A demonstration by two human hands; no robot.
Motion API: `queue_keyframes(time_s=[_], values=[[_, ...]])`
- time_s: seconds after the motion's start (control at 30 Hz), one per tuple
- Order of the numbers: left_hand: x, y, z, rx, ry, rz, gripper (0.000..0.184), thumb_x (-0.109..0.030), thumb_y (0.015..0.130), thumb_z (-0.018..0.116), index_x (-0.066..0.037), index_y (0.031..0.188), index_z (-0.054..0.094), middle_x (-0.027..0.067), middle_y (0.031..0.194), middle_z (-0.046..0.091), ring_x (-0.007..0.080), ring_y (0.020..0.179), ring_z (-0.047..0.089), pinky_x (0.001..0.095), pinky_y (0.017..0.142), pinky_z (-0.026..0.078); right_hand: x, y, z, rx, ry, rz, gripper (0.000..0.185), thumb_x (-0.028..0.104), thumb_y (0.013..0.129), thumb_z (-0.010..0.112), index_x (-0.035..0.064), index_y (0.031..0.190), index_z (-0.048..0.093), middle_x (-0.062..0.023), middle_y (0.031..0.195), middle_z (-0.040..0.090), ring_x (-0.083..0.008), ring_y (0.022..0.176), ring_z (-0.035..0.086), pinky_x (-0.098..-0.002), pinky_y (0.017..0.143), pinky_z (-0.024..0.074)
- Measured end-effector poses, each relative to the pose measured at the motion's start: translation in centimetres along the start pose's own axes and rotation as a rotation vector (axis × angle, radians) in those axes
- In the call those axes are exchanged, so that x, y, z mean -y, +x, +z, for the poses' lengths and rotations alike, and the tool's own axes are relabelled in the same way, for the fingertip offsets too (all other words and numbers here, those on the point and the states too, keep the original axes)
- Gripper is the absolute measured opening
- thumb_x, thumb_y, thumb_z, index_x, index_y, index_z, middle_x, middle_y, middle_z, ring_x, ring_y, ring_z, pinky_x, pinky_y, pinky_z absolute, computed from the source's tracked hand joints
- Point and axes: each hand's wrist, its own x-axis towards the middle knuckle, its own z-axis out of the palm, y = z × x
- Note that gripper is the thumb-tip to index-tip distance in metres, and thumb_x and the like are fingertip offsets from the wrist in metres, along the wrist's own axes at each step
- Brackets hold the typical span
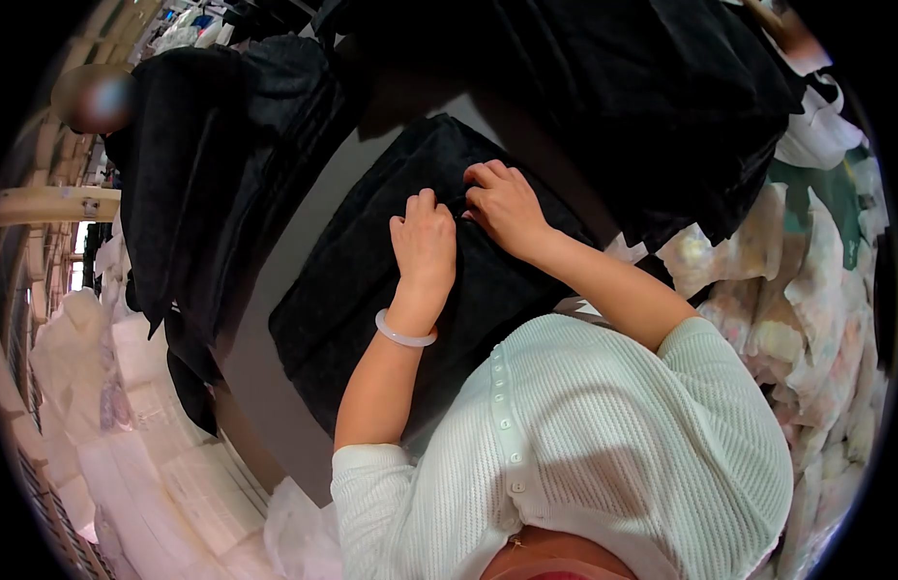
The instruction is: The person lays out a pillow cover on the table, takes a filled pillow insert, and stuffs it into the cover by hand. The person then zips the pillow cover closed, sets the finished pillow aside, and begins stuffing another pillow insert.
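Observation:
A black plush cloth piece (347,280) lies spread on the grey table in front of me. My left hand (426,244), with a pale bangle at the wrist, rests on its middle with the fingers curled down into the fabric. Close beside it on the right, my right hand (507,207) has its fingers bent and drawn together on the same cloth. A small fold of the fabric rises between the two hands. The fingertips are partly hidden, but both hands appear to pinch the black cloth.
Black cloth piles (226,164) hang over the table's left edge, and a larger black pile (652,106) stands at the far right. The grey tabletop (265,358) shows around my cloth. White plastic bundles (168,454) sit at left; filled clear bags (797,309) sit at right.

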Motion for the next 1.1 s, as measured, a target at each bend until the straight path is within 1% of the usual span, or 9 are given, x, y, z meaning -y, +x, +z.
queue_keyframes(time_s=[0.23, 0.3, 0.43, 0.57, 0.73, 0.8, 0.87, 0.9, 1.1], values=[[0.5, -0.1, 0.6, -0.054, 0.056, 0.090, 0.005, -0.007, 0.080, 0.059, -0.007, 0.084, 0.062, 0.0042, 0.094, 0.054, 0.0198, 0.092, 0.055, 0.0344, 0.072, 0.043, -2.1, 0.4, 0.5, -0.010, -0.096, -0.111, 0.010, 0.015, 0.074, 0.068, 0.0062, 0.077, 0.069, -0.0028, 0.113, 0.059, -0.0209, 0.111, 0.052, -0.0355, 0.091, 0.0396], [0.6, -0.1, 0.3, -0.055, 0.064, 0.117, 0.006, -0.007, 0.080, 0.059, -0.007, 0.086, 0.061, 0.0045, 0.094, 0.054, 0.0197, 0.092, 0.055, 0.0336, 0.072, 0.044, -2.9, 1.3, -0.3, 0.013, -0.111, -0.342, 0.011, 0.018, 0.076, 0.065, 0.0084, 0.077, 0.072, -0.0016, 0.106, 0.060, -0.0187, 0.110, 0.051, -0.0353, 0.095, 0.0381], [0.3, -0.1, -0.3, -0.021, 0.129, 0.189, 0.008, -0.007, 0.081, 0.058, -0.006, 0.089, 0.060, 0.0053, 0.094, 0.053, 0.0197, 0.091, 0.055, 0.0309, 0.071, 0.044, -3.4, 2.5, -2.0, 0.180, -0.273, -0.547, 0.014, 0.019, 0.078, 0.063, 0.0108, 0.075, 0.073, 0.0002, 0.110, 0.061, -0.0186, 0.117, 0.049, -0.0366, 0.105, 0.0338], [0.3, 0.0, -0.2, -0.016, 0.142, 0.199, 0.009, -0.006, 0.081, 0.058, -0.006, 0.089, 0.059, 0.0057, 0.093, 0.052, 0.0199, 0.090, 0.055, 0.0305, 0.071, 0.045, -2.8, 2.2, -2.2, 0.303, -0.386, -0.522, 0.014, 0.019, 0.077, 0.062, 0.0113, 0.076, 0.074, -0.0006, 0.114, 0.062, -0.0195, 0.120, 0.049, -0.0389, 0.107, 0.0332], [0.6, 0.2, -0.1, -0.061, 0.035, 0.170, 0.009, -0.006, 0.081, 0.057, -0.007, 0.090, 0.060, 0.0057, 0.098, 0.056, 0.0198, 0.095, 0.056, 0.0319, 0.076, 0.045, -3.4, 0.3, 0.8, -0.030, -0.207, -0.262, 0.016, 0.017, 0.076, 0.059, 0.0105, 0.080, 0.074, -0.0011, 0.117, 0.062, -0.0197, 0.122, 0.049, -0.0419, 0.107, 0.0336], [0.9, 0.7, -0.4, -0.089, -0.060, 0.258, 0.013, -0.007, 0.081, 0.057, -0.008, 0.093, 0.063, 0.0054, 0.102, 0.058, 0.0195, 0.098, 0.056, 0.0326, 0.078, 0.045, -3.5, -0.1, 0.6, -0.064, -0.181, -0.248, 0.013, 0.014, 0.076, 0.062, 0.0097, 0.082, 0.073, -0.0018, 0.112, 0.062, -0.0203, 0.114, 0.053, -0.0418, 0.102, 0.0374], [1.2, 1.1, -0.4, -0.124, -0.160, 0.348, 0.017, -0.009, 0.081, 0.058, -0.009, 0.097, 0.066, 0.0051, 0.106, 0.060, 0.0193, 0.100, 0.057, 0.0332, 0.080, 0.045, -3.3, -0.6, 0.3, -0.077, 0.104, -0.010, 0.010, 0.010, 0.075, 0.066, 0.0098, 0.083, 0.072, -0.0035, 0.102, 0.061, -0.0226, 0.101, 0.056, -0.0417, 0.092, 0.0426], [1.3, 1.2, 0.0, -0.081, -0.143, 0.359, 0.022, -0.009, 0.081, 0.058, -0.011, 0.100, 0.068, 0.0046, 0.109, 0.060, 0.0192, 0.102, 0.057, 0.0335, 0.081, 0.044, -3.2, -0.9, 0.4, -0.085, 0.161, 0.015, 0.013, 0.004, 0.072, 0.068, 0.0090, 0.084, 0.071, -0.0059, 0.093, 0.057, -0.0254, 0.091, 0.056, -0.0410, 0.081, 0.0457], [1.7, 1.5, -0.2, -0.013, -0.119, 0.384, 0.031, -0.009, 0.080, 0.059, -0.014, 0.108, 0.071, 0.0044, 0.113, 0.061, 0.0199, 0.105, 0.057, 0.0330, 0.083, 0.044, -4.1, -0.9, 0.6, -0.071, 0.286, 0.051, 0.022, -0.004, 0.071, 0.065, 0.0051, 0.090, 0.071, -0.0096, 0.089, 0.056, -0.0285, 0.090, 0.056, -0.0384, 0.077, 0.0479]])
